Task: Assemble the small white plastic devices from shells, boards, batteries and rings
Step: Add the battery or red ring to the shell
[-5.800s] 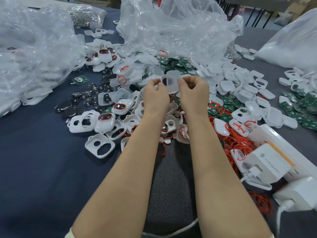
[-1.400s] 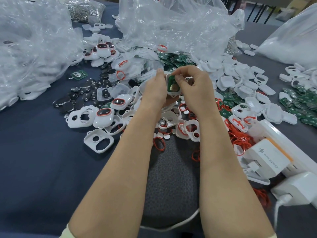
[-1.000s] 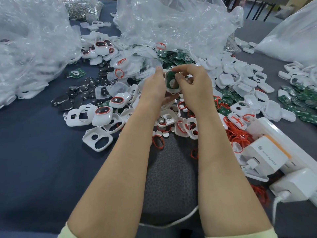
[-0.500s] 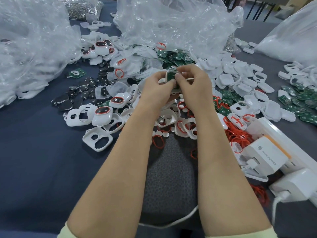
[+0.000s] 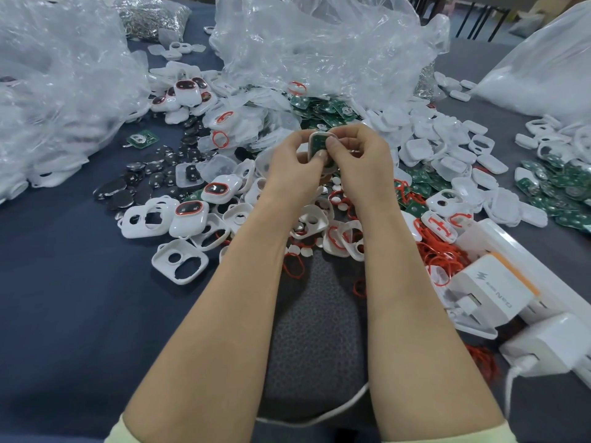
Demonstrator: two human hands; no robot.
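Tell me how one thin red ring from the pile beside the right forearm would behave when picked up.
Probably floppy: the red rings lie bent into uneven loops. Likely very light, since each is thin. They overlap in a tangle, so lifting one may drag others along.

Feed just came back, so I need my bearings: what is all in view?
held shell: one, white, green board inside, between both hands
loose shells: many, white, across the centre
coin batteries: many, dark, left of centre
boards: many, green, behind hands and far right
rings: many, red, right of arms
plastic bags: three, clear, along the back
chargers: two, white, near right
tablecloth: one, dark blue, under everything
left hand: one, grips held shell
right hand: one, pinches held shell
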